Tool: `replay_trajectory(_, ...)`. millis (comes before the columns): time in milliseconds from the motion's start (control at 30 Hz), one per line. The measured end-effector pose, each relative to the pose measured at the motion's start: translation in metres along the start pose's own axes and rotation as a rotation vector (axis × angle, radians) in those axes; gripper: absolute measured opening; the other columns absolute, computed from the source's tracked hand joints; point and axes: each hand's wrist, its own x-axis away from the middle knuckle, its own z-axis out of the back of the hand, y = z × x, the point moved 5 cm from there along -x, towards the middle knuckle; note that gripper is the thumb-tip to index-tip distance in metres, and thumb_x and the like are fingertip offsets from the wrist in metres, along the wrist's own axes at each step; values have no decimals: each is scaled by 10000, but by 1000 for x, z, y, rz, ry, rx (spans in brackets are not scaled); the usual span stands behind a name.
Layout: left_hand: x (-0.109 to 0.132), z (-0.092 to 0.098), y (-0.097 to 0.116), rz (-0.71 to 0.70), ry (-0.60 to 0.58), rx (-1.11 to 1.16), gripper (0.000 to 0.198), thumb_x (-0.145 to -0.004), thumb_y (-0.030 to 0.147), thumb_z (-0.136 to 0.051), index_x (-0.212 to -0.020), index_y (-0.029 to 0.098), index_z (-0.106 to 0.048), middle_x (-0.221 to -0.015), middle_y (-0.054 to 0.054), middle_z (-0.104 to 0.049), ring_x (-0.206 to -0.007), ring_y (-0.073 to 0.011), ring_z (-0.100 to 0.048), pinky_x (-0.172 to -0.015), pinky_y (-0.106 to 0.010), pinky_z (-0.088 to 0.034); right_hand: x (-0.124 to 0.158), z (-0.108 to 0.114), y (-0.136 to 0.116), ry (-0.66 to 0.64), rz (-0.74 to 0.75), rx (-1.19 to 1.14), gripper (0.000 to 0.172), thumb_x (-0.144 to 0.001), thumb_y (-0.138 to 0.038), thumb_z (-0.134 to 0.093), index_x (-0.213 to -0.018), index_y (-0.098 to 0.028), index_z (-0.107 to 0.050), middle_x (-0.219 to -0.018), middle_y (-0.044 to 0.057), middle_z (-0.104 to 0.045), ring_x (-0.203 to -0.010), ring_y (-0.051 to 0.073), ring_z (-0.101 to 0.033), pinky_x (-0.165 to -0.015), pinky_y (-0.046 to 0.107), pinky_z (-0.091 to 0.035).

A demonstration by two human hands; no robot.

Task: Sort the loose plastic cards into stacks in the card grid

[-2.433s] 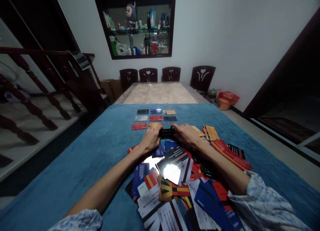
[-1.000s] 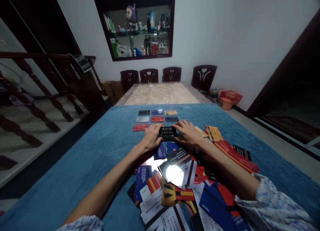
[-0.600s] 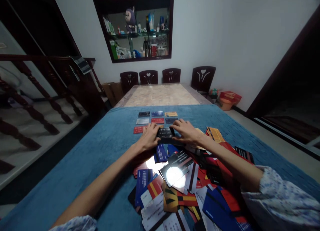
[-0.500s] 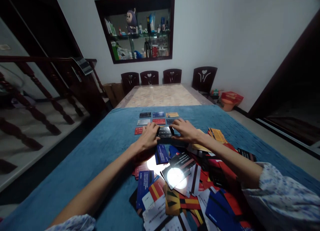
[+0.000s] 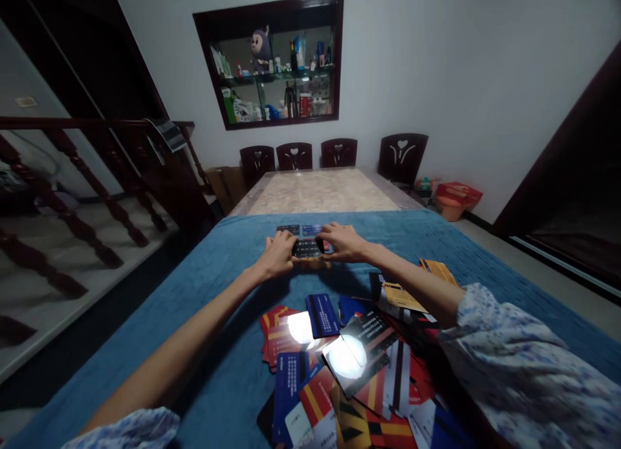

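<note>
My left hand (image 5: 274, 256) and my right hand (image 5: 346, 243) grip a black card (image 5: 308, 248) with white print by its two short ends. The card is tilted up toward me above the blue cloth (image 5: 218, 306). Just beyond it lie a dark card (image 5: 288, 229) and a blue card (image 5: 312, 229). My hands and the held card hide most of the other laid-out cards; a bit of red shows beside my right fingers. Nearer to me spreads a loose pile of cards, with a dark blue card (image 5: 323, 316) and a black striped card (image 5: 371, 336) on top.
Two bright glare spots fall on the pile. Yellow cards (image 5: 403, 297) lie under my right forearm. Beyond the cloth is the bare marble-patterned tabletop (image 5: 320, 190), with several dark chairs (image 5: 339, 153) behind it. A wooden railing (image 5: 63, 171) stands to the left, a red-lined bin (image 5: 456, 200) to the right.
Both hands have carried the black card forward and a little left, over the laid-out cards. My right forearm has shifted too, covering part of the pile. The view has tilted slightly.
</note>
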Motion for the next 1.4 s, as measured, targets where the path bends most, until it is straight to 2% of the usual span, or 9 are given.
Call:
replay_trajectory(133, -11, -1, -20, 9, 16, -3, 447, -792, 244, -631, -1231, 185, -571, -1263, -141, -541, -1170, -324, -466, -958, -514, -392, -21, 0, 1, -36, 6, -16, 438, -851, -428, -649, -1230, -209, -631, -1256, 148, -554, -1144, 319, -464, -798, 371, -424)
replay_trajectory(333, -26, -5, -47, 50, -6, -28, 444, -797, 187, -604, -1240, 172, -580, -1264, -141, -538, -1184, -330, -474, -969, -520, -392, -52, -1, 2, -57, -5, -28, 451, -847, -489, -662, -1194, -202, -649, -1254, 148, -565, -1162, 317, -489, -814, 357, -444)
replay_trajectory(600, -48, -8, -75, 115, -16, -33, 437, -807, 179, -592, -1244, 170, -579, -1300, -141, -530, -1234, -332, -468, -994, -517, -399, -90, -7, 10, -81, -19, 8, 422, -827, -377, -673, -1209, -200, -652, -1271, 154, -573, -1182, 324, -493, -825, 361, -461)
replay_trajectory(867, -70, -20, -103, 154, -25, -9, 440, -785, 191, -580, -1224, 160, -595, -1316, -140, -525, -1258, -324, -467, -1027, -480, -421, -119, -21, 16, -100, -32, 17, 428, -837, -391, -632, -1215, -190, -651, -1285, 166, -563, -1185, 327, -501, -830, 371, -483)
replay_trajectory(1133, -90, -37, -118, 141, -21, 23, 389, -747, 154, -588, -1131, 139, -648, -1206, -122, -577, -1155, -280, -542, -1028, -370, -449, -138, -38, 25, -161, -86, 28, 432, -835, -388, -611, -1220, -197, -660, -1320, 171, -566, -1225, 358, -486, -861, 409, -498)
replay_trajectory(1300, -98, -45, -125, 158, -57, 5, 393, -761, 179, -588, -1144, 110, -643, -1229, -150, -580, -1158, -284, -556, -1026, -350, -448, -147, -43, 28, -192, -111, 38, 436, -843, -387, -608, -1240, -214, -655, -1332, 163, -590, -1260, 366, -471, -901, 431, -485)
replay_trajectory(1400, -102, -49, -128, 171, -74, 12, 396, -744, 173, -598, -1133, 126, -652, -1201, -136, -615, -1140, -285, -573, -1013, -348, -457, -152, -47, 28, -219, -124, 44, 402, -837, -369, -612, -1203, -217, -675, -1273, 145, -646, -1235, 365, -498, -913, 450, -479)
